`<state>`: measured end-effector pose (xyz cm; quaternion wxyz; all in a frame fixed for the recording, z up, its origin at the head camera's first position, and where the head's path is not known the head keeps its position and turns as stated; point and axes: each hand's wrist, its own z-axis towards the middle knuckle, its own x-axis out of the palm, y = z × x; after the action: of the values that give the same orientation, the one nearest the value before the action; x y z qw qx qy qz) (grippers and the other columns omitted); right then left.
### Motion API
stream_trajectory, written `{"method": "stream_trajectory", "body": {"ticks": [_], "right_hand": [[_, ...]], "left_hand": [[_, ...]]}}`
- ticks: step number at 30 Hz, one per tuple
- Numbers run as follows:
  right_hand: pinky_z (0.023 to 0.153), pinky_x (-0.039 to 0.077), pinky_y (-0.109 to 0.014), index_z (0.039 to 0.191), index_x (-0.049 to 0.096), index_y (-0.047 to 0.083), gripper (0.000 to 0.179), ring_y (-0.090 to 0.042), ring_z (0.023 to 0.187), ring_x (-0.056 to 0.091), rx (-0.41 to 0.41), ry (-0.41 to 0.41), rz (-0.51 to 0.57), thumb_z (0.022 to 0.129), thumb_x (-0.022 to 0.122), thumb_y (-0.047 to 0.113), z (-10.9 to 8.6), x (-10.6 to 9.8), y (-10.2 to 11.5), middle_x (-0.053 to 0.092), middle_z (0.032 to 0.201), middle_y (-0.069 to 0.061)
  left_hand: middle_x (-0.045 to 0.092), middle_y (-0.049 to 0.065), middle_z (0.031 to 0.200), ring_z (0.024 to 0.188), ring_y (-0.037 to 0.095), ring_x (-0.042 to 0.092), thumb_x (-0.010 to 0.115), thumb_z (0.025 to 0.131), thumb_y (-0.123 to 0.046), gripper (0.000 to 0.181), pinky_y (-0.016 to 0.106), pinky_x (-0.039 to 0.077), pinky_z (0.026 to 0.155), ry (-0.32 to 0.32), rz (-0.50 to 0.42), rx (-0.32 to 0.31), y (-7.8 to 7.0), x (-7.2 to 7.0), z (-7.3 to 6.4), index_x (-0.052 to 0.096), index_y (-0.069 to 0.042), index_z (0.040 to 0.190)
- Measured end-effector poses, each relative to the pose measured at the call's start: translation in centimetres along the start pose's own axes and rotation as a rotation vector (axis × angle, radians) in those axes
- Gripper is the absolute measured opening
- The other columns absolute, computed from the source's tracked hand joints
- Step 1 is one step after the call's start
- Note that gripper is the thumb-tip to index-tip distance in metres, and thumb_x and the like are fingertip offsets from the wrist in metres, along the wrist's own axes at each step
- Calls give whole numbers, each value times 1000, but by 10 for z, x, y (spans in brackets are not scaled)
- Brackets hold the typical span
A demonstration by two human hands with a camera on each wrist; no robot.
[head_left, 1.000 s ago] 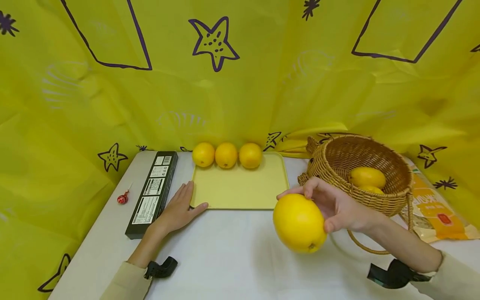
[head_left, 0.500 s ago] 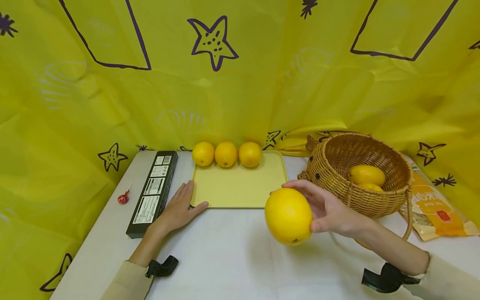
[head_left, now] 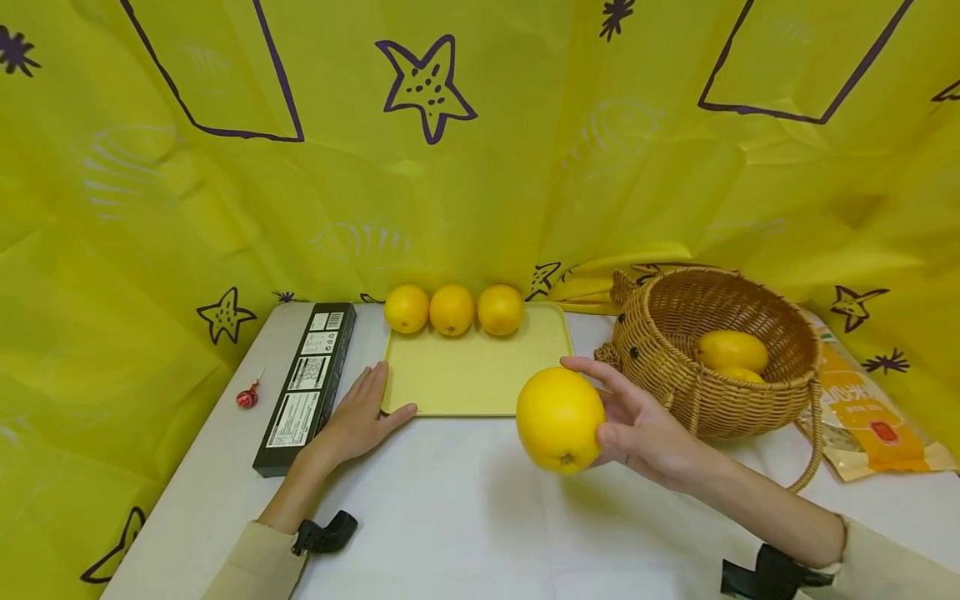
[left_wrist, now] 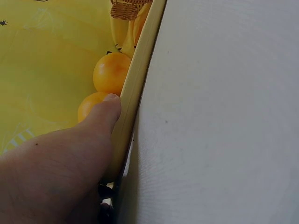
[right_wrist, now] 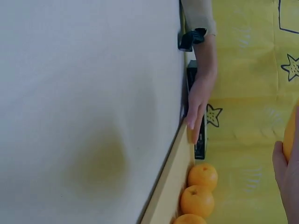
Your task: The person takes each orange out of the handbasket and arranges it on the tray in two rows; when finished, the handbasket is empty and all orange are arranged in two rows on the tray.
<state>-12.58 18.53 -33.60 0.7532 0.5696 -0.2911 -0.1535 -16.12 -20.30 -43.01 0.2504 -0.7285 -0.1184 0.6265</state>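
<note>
My right hand [head_left: 652, 437] grips a large orange [head_left: 560, 421] from its right side, above the white table. The orange's shadow falls on the cloth below it; in the right wrist view only a sliver of the orange [right_wrist: 290, 133] shows at the right edge. My left hand [head_left: 360, 421] lies with straight fingers along the left edge of a pale yellow tray [head_left: 472, 375], its thumb at the near left corner. Three oranges [head_left: 452, 310] stand side by side along the tray's far edge. In the left wrist view the thumb [left_wrist: 105, 109] overlaps the tray's rim.
On the right stands a wicker basket [head_left: 720, 410] with yellow fruit [head_left: 733, 350] inside, its handle hanging toward the front. An orange-and-white bag [head_left: 877, 417] lies beyond it. A long black box [head_left: 303, 390] and a red-wrapped lollipop [head_left: 247, 395] lie at left. A yellow curtain [head_left: 510, 183] hangs behind.
My right hand has carried the orange leftward and a little farther from me, away from the basket toward the tray. The left hand has stayed at the tray's corner.
</note>
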Motion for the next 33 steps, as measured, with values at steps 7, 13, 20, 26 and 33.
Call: {"method": "stream_trajectory", "body": {"ticks": [7,13,20,26,33], "right_hand": [[92,55,-48,152,22,28,70,-21,126,52,6,-59,47,94,61,27,7,-8,-2,34,148,1],[92,55,-37,145,27,26,72,-19,118,54,55,-141,-82,87,70,19,22,4,-2,42,140,-1],[91,53,-30,140,31,15,77,-19,110,61,123,-203,-346,79,78,20,29,14,-4,52,133,-12],[97,51,-28,142,30,17,78,-18,119,55,87,-174,-356,80,78,14,39,18,-6,40,144,-17],[85,57,-52,150,28,20,82,-25,124,49,0,-99,-175,84,74,7,56,25,-12,28,149,-13]], "left_hand": [[2,21,163,151,40,1,46,95,-60,97,57,9,122,8,7,-13,2,0,1,2,3,154],[2,21,163,151,40,2,46,95,-60,97,57,9,122,-8,1,-13,3,-2,1,2,3,154],[2,20,163,151,39,2,47,94,-61,98,57,9,122,0,-1,-21,2,-1,1,2,3,154],[3,20,163,151,40,2,47,94,-60,98,57,9,122,-4,13,-17,3,-2,2,2,3,154],[5,22,163,151,41,5,47,94,-60,97,57,10,122,-12,17,-9,1,1,2,5,4,154]]}}
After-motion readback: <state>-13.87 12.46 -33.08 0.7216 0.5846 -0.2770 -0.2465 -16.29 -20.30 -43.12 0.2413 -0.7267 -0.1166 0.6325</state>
